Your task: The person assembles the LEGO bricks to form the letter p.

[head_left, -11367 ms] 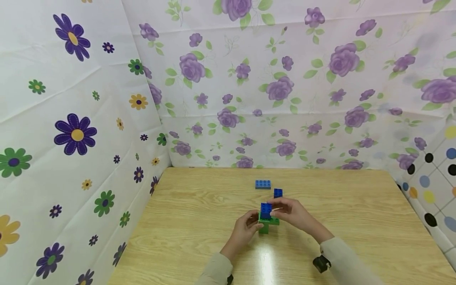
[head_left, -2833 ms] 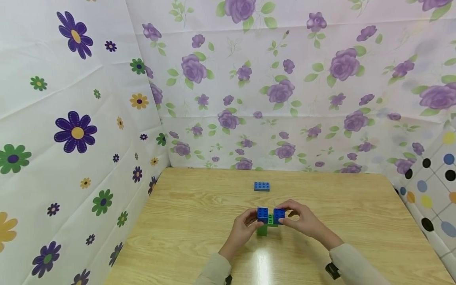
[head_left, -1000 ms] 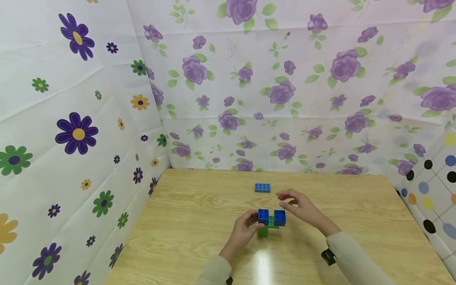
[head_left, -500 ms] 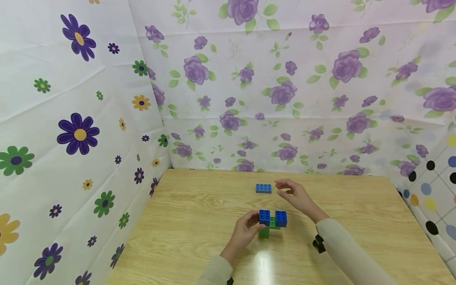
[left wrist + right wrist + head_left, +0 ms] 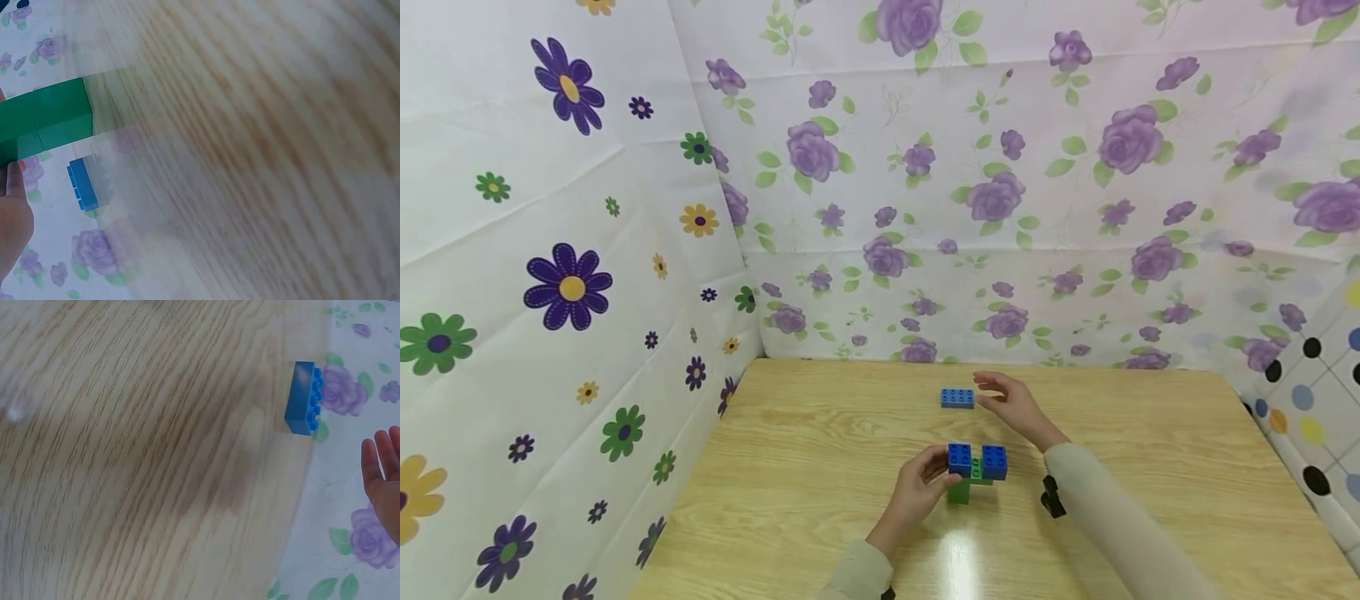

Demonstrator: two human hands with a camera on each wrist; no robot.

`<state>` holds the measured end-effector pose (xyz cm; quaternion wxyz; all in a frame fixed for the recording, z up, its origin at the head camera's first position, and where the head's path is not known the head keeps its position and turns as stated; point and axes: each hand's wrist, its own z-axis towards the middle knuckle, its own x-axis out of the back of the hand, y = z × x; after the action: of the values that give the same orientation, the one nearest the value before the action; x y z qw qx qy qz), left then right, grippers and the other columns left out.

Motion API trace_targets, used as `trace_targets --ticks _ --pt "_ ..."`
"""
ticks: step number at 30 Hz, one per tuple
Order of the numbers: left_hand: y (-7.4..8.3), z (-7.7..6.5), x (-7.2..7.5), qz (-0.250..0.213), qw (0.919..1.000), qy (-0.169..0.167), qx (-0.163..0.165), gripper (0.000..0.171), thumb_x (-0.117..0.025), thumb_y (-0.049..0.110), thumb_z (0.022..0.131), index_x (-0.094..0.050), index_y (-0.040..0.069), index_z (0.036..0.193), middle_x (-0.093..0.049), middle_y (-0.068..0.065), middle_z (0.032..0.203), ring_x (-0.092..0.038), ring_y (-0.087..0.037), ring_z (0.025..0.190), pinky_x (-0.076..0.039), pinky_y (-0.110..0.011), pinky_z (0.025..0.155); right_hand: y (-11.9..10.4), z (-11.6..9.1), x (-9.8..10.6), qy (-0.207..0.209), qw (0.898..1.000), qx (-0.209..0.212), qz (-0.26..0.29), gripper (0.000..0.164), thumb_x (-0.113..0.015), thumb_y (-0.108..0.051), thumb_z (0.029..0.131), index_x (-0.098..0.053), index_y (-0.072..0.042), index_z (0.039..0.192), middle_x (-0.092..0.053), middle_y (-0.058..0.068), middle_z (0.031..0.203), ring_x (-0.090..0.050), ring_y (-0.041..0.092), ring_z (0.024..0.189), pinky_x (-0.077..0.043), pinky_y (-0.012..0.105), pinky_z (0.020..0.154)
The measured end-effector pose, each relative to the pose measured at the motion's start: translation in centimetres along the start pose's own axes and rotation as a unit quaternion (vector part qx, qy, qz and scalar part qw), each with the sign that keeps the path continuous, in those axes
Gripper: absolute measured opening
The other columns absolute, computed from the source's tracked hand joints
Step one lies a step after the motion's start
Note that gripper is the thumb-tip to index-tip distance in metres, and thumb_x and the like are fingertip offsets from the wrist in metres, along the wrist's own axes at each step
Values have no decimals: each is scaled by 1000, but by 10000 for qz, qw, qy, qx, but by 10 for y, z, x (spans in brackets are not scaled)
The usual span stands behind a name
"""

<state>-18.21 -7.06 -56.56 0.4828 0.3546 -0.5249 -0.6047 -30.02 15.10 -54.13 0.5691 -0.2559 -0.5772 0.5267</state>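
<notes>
In the head view my left hand (image 5: 917,490) grips the left side of a toy brick build, thumb in front and fingers behind. The build has a green block column (image 5: 958,490) below, a green studded brick (image 5: 977,469) across it, and two dark blue bricks on top, one on the left (image 5: 958,459) and one on the right (image 5: 994,462). The left wrist view shows the green column (image 5: 62,114) from the side. My right hand (image 5: 1011,406) is beside a lighter blue eight-stud brick (image 5: 957,398), fingers loosely bent with nothing between them. That brick (image 5: 301,399) lies apart from the fingers in the right wrist view.
A wood-grain table (image 5: 805,467) carries everything. Behind it hangs a white cloth with purple roses (image 5: 880,317); a daisy-print cloth (image 5: 647,400) closes the left side, and a dotted cloth (image 5: 1311,429) the right.
My right hand set the second dark blue brick on the right of the build, let go, and moved back toward the lighter blue brick. My left hand has kept its grip on the build.
</notes>
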Motion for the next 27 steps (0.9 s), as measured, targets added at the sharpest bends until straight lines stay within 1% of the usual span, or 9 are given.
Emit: trace_targets --ticks 3,6,9,13,14,17,20,23,27 --pt "12 -2 0 -39 10000 -1 12 35 -66 5 89 -58 -1 123 -62 -16 119 -59 -26 114 -49 -32 98 6 5 -4 -54 10000 44 32 46 -59 -6 96 -46 0 140 -49 26 136 -48 43 122 -45 56 98" --pt "14 -3 1 -56 10000 -28 -47 35 -66 5 90 -58 -2 123 -62 -17 120 -59 -27 114 -49 -31 98 13 9 -7 -92 9998 -60 147 47 -61 -8 95 -46 -2 140 -47 26 137 -46 44 124 -43 57 100" --pt "1 0 1 -61 10000 -44 -62 36 -65 4 90 -57 -2 124 -62 -18 121 -59 -27 114 -49 -31 99 19 12 -11 -179 9993 -212 249 49 -61 -8 95 -45 -3 141 -45 25 139 -43 44 126 -43 56 101" --pt "-15 3 2 -21 10000 -45 -3 37 -65 6 90 -57 1 126 -62 -16 122 -59 -23 115 -48 -30 99 28 15 -14 -247 9980 -458 370 50 -59 -4 95 -43 -4 143 -41 24 143 -40 44 130 -44 56 100" --pt "-17 3 3 -12 10000 -40 -14 37 -66 7 90 -58 2 126 -62 -15 122 -59 -22 115 -48 -30 99 30 15 -14 -244 9976 -516 381 50 -59 -4 96 -43 -5 143 -41 24 144 -39 44 130 -44 56 100" --pt "-17 3 3 -18 10000 -21 36 38 -67 12 90 -59 5 126 -63 -11 122 -59 -20 115 -48 -28 99 34 16 -16 -244 9967 -651 412 52 -59 -5 96 -41 -5 144 -38 24 146 -36 44 132 -44 57 100" --pt "-16 2 3 -41 9999 -13 167 38 -67 15 89 -59 9 126 -63 -7 122 -59 -18 115 -48 -26 99 37 18 -17 -284 9960 -753 381 53 -58 -6 96 -38 -4 146 -35 24 147 -33 44 134 -42 58 101" --pt "-14 2 2 -98 9996 1 257 37 -68 15 89 -60 10 125 -64 -5 121 -59 -16 114 -48 -25 98 39 20 -18 -367 9949 -841 424 56 -58 -6 96 -36 -5 147 -32 23 150 -29 44 137 -39 59 103" --pt "-15 2 1 -106 9997 16 241 36 -68 12 89 -61 10 124 -64 -5 120 -59 -17 113 -48 -25 98 39 23 -19 -550 9939 -877 375 59 -58 -7 97 -32 -4 149 -25 23 154 -23 44 139 -36 61 105"
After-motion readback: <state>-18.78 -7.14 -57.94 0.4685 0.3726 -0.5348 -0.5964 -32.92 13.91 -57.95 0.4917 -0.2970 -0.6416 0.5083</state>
